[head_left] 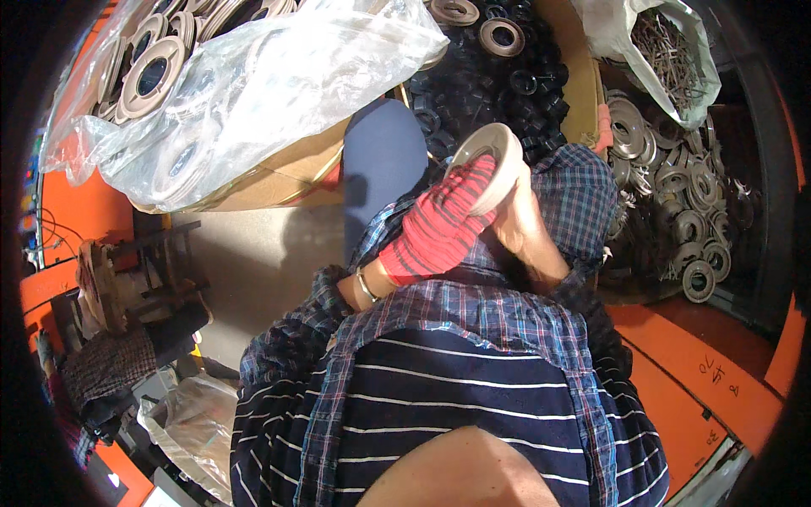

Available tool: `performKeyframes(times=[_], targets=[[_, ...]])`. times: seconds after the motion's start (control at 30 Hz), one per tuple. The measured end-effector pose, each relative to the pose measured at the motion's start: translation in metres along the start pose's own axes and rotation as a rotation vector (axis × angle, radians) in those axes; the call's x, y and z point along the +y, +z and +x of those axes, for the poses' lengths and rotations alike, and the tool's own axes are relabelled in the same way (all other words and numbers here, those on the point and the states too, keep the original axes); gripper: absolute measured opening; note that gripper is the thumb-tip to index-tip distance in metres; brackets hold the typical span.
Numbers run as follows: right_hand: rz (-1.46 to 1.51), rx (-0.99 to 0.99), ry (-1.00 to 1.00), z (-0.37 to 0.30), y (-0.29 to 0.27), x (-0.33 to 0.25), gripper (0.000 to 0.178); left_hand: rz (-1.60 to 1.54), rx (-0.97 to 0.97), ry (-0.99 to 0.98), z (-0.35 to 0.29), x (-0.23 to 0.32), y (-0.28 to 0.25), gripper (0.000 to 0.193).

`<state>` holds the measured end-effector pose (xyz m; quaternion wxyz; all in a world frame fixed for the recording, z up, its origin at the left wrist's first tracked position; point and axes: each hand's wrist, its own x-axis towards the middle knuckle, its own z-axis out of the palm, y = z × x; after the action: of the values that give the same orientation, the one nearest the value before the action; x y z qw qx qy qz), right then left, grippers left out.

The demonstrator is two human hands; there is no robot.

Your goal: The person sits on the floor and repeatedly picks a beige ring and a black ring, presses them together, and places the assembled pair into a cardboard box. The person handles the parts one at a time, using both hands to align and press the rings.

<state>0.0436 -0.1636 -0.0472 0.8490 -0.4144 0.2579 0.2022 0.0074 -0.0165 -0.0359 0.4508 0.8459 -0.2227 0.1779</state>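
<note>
Fingers [473,182] of the left hand [443,224], in a red striped knit glove, curl shut around a beige round plastic disc [498,165] held up at chest height. Bare right hand [517,221] closes on the same disc from below and behind. Step in hand looks like handling or fitting one disc mid-air; the next move likely calls for a steady two-hand grip. Nearby: clear plastic bag of beige ring discs [156,72] upper left, cardboard box of black plastic rings [490,80] ahead, pile of grey metal rings [684,203] right, bag of metal pins [667,51].
</note>
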Motion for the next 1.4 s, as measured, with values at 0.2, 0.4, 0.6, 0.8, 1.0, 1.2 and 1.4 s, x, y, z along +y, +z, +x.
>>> performKeyframes(times=[0.2,0.4,0.6,0.8,1.0,1.2,1.4], targets=[[-1.354,-0.204,-1.099,-0.001,-0.02,-0.016,0.066,-0.806,0.021,-0.646,0.002,-0.008,-0.016,0.047],[-0.077,-0.099,-0.054,0.0,-0.005,-0.003,0.046,-0.116,-0.012,0.046,0.003,-0.007,-0.006,0.057],[-0.715,-0.08,-0.172,0.004,-0.012,-0.022,0.05,-0.369,-0.041,-0.31,0.005,-0.016,-0.011,0.055],[-1.356,0.0,-0.813,-0.006,-0.002,-0.023,0.076,-0.685,-0.027,-0.64,0.015,-0.012,-0.02,0.043],[-1.357,0.049,-0.996,-0.008,0.006,-0.024,0.06,-0.619,0.018,-0.5,0.011,-0.01,-0.023,0.036],[-1.274,0.077,-0.949,0.008,-0.005,-0.011,0.05,-0.759,0.03,-0.764,0.008,0.007,-0.014,0.049],[0.204,-0.25,0.09,0.012,-0.006,0.002,0.066,0.124,-0.035,0.208,0.023,0.005,-0.014,0.067]])
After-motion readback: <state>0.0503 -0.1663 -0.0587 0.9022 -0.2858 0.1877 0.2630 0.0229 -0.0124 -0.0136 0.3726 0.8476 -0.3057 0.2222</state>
